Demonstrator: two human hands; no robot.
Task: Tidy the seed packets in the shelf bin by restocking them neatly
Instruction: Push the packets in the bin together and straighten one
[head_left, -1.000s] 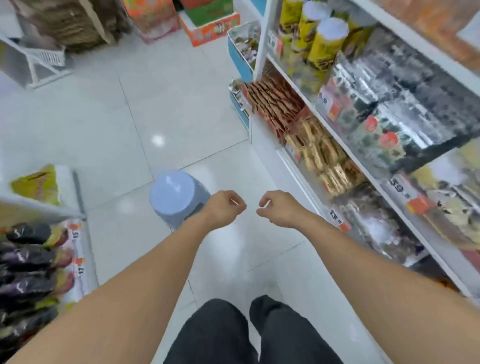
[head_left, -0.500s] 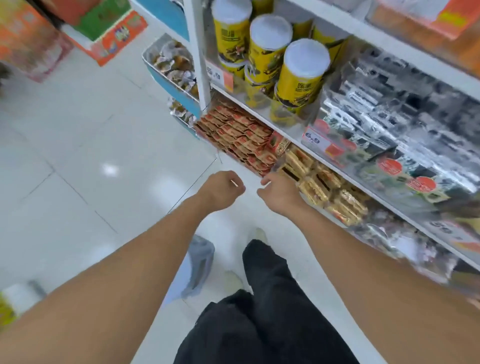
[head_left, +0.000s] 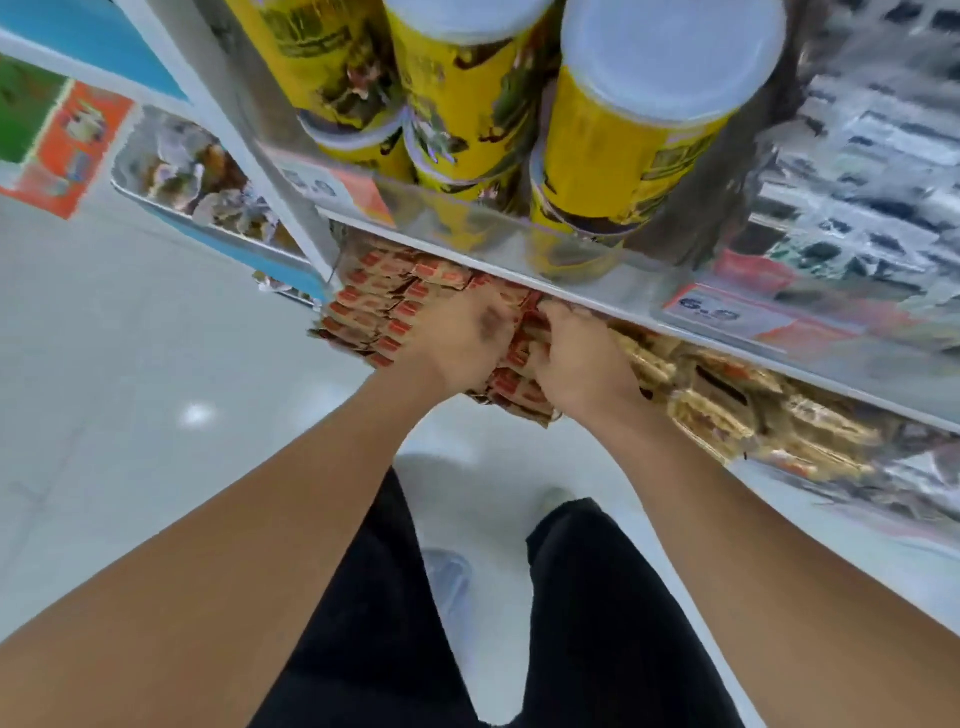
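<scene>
Seed packets (head_left: 387, 306): red-and-tan sachets packed in rows on the lower shelf, under the shelf board (head_left: 597, 296); the front rows overhang the shelf edge, presumably so the labels face the aisle.
Left hand (head_left: 457, 348): laid over the middle of the packet rows, knuckles up; fingers hidden beneath the hand, so whether its grip holds a packet cannot be told.
Right hand (head_left: 582, 364): just beside the left, fingers curled into the packets at the right end of the rows; grip appears to pinch a few of them, likely to square them up.
Neighbouring stock: golden wrapped bars (head_left: 727, 410) lie directly right of the packets.
Upper shelf: yellow canisters (head_left: 613, 135) with white lids stand behind a clear lip; price tag (head_left: 711, 312) on the rail.
Stage, as judged: tidying barely begun; rows look uneven at front.
</scene>
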